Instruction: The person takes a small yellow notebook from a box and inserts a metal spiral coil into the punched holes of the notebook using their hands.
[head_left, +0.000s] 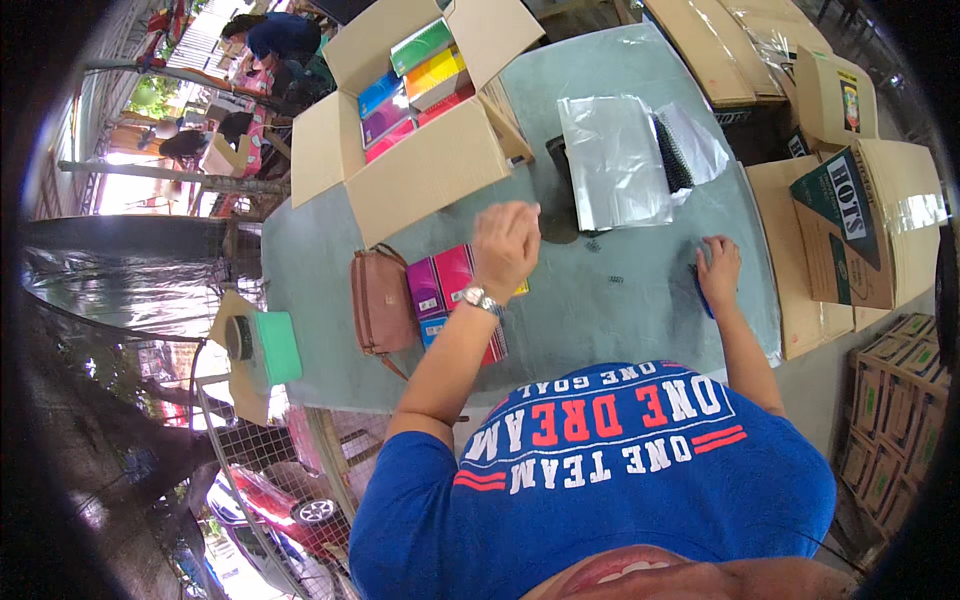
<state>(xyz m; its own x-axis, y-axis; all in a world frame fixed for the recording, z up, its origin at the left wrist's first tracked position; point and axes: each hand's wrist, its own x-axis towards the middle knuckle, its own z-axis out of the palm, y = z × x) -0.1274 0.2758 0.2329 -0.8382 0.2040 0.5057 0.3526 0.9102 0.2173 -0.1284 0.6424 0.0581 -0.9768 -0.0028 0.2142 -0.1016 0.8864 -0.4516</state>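
My left hand (505, 243), with a metal wristwatch (482, 299) at the wrist, hovers over the table with curled fingers, slightly blurred; whatever it may hold is hidden. Below it lie stacked notebooks (440, 283) with purple, magenta, blue and red covers, partly covered by my forearm. A pinkish-brown pouch (384, 303) sits left of them. On the table's right side my right hand (720, 275) is closed over a dark blue object (705, 294), mostly hidden under the palm. Farther back lie clear plastic sleeves (615, 160) beside a black spiral binding (675, 150).
An open carton (430, 195) of colourful spiral notebooks stands at the back left of the greenish table (600, 300). Large cartons (850, 225) crowd the right edge; stacked boxes (895, 420) stand beyond. A green container (276, 347) is at the left. Another person (283, 38) is at far left.
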